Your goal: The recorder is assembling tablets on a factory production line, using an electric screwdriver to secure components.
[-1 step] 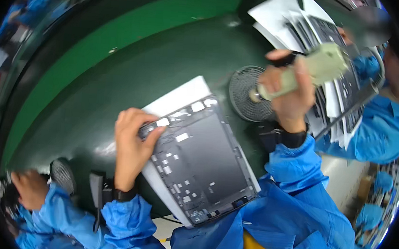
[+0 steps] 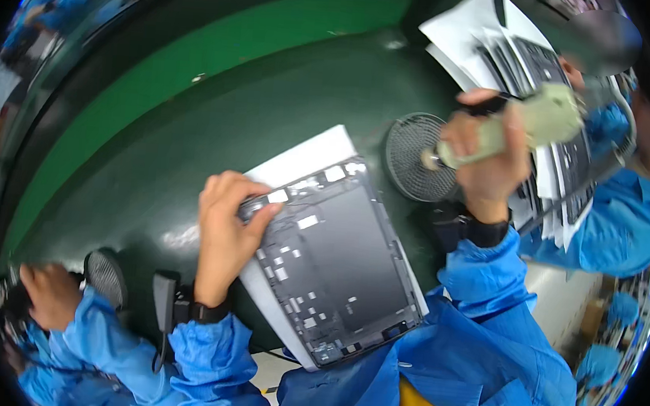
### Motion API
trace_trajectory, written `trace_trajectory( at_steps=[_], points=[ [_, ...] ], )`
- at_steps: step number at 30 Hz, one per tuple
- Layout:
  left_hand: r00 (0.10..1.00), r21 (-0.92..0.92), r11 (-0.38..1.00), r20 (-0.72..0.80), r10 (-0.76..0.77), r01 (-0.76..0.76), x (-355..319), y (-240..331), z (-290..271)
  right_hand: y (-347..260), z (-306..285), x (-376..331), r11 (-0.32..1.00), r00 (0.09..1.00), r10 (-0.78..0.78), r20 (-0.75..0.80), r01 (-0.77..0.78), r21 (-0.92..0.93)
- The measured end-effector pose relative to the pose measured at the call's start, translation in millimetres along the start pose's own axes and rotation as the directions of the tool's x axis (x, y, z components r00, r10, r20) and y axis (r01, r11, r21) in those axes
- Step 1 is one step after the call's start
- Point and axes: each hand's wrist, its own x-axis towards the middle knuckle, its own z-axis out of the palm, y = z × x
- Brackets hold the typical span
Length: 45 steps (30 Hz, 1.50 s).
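Note:
A dark tablet housing [image 2: 351, 255] with small white patches and parts along its edges lies on a white sheet [image 2: 306, 156], tilted on the green bench. My left hand [image 2: 225, 229] grips its upper left corner between thumb and fingers. Off to the right, my right hand [image 2: 489, 159] is wrapped round a pale green electric screwdriver [image 2: 549, 121], somewhat blurred. The screwdriver's tip points left, over a round dark perforated dish [image 2: 404, 163]. Whether the tip touches the dish, and what it carries, I cannot tell.
More housings [image 2: 573, 158] and white sheets [image 2: 461, 27] are stacked at the right beside a co-worker in blue [image 2: 618, 218]. A metal arm [image 2: 628, 120] curves near that stack. At the lower left are another person's hand [image 2: 50, 300] and a dark ribbed oval dish [image 2: 105, 277].
The whole scene sits slightly further right in the picture. My left hand keeps its hold on the housing, and the screwdriver stays over the round dish.

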Motion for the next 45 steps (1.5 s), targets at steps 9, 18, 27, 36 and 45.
trace_trajectory(
  at_steps=[9,18,27,36,45],
  points=[
    [0.99,-0.001,0.992,-0.055,-0.129,0.13,-13.6,2.7,-12.3,-3.9,100.0,3.5,0.971,0.969,-0.008,0.246,-0.051,0.233],
    [0.993,-0.049,0.996,-0.085,-0.081,0.077,-8.7,-7.2,-0.1,42.5,132.0,-8.5,0.991,0.949,0.131,0.286,-0.134,-0.009],
    [0.993,-0.032,0.994,-0.055,-0.107,0.105,-6.9,-6.0,-0.9,53.3,131.8,-7.7,0.989,0.938,0.139,0.317,-0.145,-0.004],
    [0.993,-0.032,0.995,-0.066,-0.099,0.097,-6.8,-8.4,1.3,54.8,136.6,-8.7,0.988,0.932,0.146,0.33,-0.124,-0.087],
    [0.993,-0.019,0.994,-0.053,-0.11,0.109,-6.4,-5.8,1.0,54.0,143.9,-10.9,0.975,0.912,0.216,0.35,-0.18,-0.132]
  ],
)
